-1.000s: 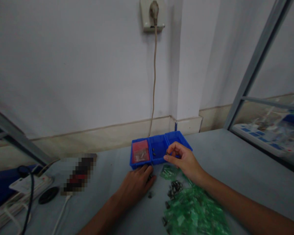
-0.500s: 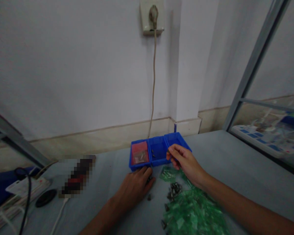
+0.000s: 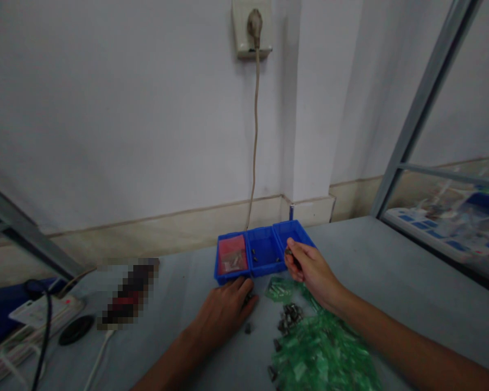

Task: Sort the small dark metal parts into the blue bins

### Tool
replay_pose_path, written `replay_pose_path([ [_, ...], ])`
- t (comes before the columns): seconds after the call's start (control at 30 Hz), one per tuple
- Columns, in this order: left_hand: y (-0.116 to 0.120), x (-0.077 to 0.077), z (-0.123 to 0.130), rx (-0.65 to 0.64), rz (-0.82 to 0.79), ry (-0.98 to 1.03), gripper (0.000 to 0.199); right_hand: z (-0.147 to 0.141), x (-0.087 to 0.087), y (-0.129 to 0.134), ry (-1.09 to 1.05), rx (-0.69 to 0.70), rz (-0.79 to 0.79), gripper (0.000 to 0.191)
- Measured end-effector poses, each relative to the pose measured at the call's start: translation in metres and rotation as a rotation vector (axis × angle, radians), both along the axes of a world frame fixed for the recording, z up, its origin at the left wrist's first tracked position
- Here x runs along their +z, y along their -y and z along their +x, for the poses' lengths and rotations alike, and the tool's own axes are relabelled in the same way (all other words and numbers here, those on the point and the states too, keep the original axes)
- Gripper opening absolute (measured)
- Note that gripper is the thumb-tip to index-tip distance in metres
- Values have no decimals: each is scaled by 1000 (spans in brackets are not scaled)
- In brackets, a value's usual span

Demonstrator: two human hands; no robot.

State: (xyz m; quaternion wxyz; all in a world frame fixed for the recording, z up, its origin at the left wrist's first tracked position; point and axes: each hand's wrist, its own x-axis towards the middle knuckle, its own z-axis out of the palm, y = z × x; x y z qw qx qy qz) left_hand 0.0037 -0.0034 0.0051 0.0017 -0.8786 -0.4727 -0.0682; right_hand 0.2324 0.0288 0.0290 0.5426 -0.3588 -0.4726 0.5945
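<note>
My right hand [image 3: 312, 269] is raised over the front of the right blue bin [image 3: 295, 226], fingers curled, pinching a small dark metal part [image 3: 288, 251] between thumb and index finger. My left hand [image 3: 228, 301] rests on the table against the left blue bin [image 3: 217, 266], its fingers bent around small dark metal pieces [image 3: 248, 297] that are mostly hidden. That bin holds a red packet [image 3: 233, 252]. In the middle blue bin [image 3: 264, 247] lie a few small metal parts. A pile of similar metal parts [image 3: 290, 317] sits between my forearms.
Green plastic bags [image 3: 321, 353] are heaped at the front, with a small green bag of parts [image 3: 280, 289] behind them. At left are a blurred-out object [image 3: 128, 296], a black disc [image 3: 76, 329] and cables. A power strip [image 3: 427, 233] lies at right.
My right hand has shifted slightly right, away from the middle bin. A small part now shows at that bin's front right, where my fingers were. My left hand has stayed put.
</note>
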Motion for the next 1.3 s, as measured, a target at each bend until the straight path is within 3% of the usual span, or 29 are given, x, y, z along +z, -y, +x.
replay_pose_path([
  [0.77,1,-1,-1,-11,1,6,17,-1,-5,-2,34,-16,47,40],
  [1.3,0,1,0,-7,-9,-8,16,0,-6,-4,175,-37,181,24],
])
